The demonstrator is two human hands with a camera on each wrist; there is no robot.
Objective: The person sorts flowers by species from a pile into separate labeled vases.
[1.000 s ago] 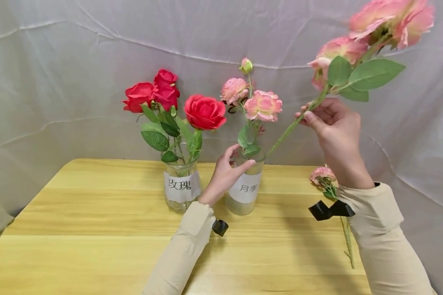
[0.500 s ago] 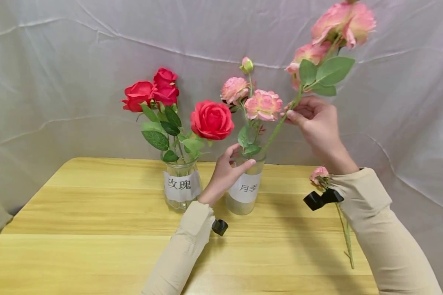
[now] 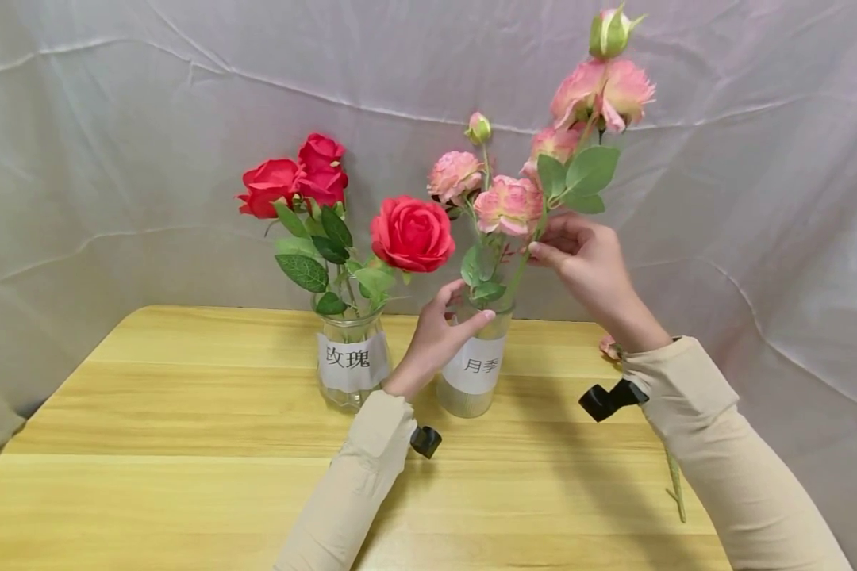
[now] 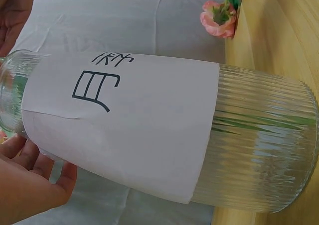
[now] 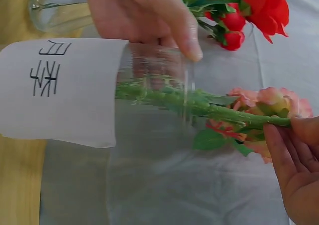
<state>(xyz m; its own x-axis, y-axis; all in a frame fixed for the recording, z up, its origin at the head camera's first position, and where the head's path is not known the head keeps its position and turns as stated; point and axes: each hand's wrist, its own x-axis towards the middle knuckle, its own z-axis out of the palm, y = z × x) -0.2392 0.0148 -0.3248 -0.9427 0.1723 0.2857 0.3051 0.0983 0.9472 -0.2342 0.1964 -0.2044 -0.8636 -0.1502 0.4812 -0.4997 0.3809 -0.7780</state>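
My left hand (image 3: 432, 341) holds the ribbed glass vase (image 3: 464, 403) near its rim, thumb in front and fingers behind. A white paper label (image 4: 119, 120) with dark characters wraps the vase. Pinched by its green stem (image 5: 244, 118) between my right thumb and fingers is a pink artificial flower (image 3: 603, 95) with a bud on top. Its lower stem runs down inside the vase neck, as the right wrist view shows. My right hand (image 3: 589, 262) is above and right of the rim. Another pink flower stem (image 3: 509, 206) stands in the same vase.
Left of it, a second labelled glass vase (image 3: 353, 396) bears several red roses (image 3: 413, 234). One more pink flower (image 3: 676, 484) lies on the wooden table (image 3: 186, 500) at right, partly hidden by my right arm. A grey cloth (image 3: 150, 159) hangs behind.
My right hand has moved left and slightly down, bringing the flower closer to upright and its stem into the vase. The left hand stays put. One red rose has tipped to the right.
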